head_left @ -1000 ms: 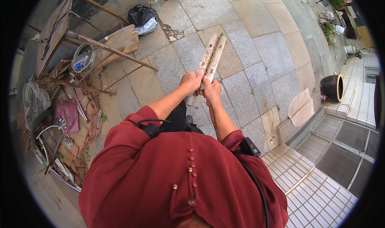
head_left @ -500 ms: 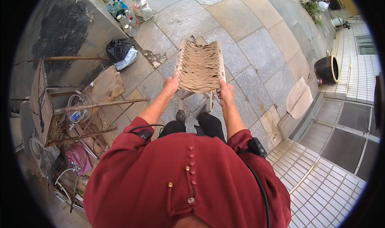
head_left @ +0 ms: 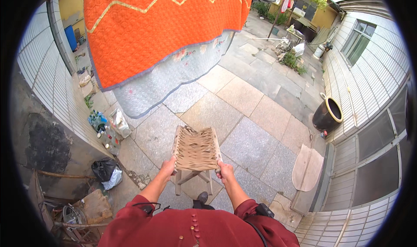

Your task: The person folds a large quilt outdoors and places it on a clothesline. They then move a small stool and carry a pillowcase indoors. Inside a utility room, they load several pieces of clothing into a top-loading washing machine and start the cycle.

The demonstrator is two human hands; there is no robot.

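A folding stool with a pale wooden frame and a seat of woven tan straps is in front of my legs. Its legs cross below the seat; I cannot tell if they bear on the paving. My left hand is closed round the near left end of the frame rail. On the opposite side, my right hand grips the near right corner, its fingers curled under. Both arms reach forward, and a dark shoe shows behind the stool.
An orange quilt hangs ahead over stone paving. Bottles, a black bag and a wooden frame line the left wall. To the right stand a dark glazed pot and a flat rounded board.
My view has swung upward, bringing the hanging quilt and the far yard into sight. The stool's crossed legs now show more. Both hands keep their grip on it.
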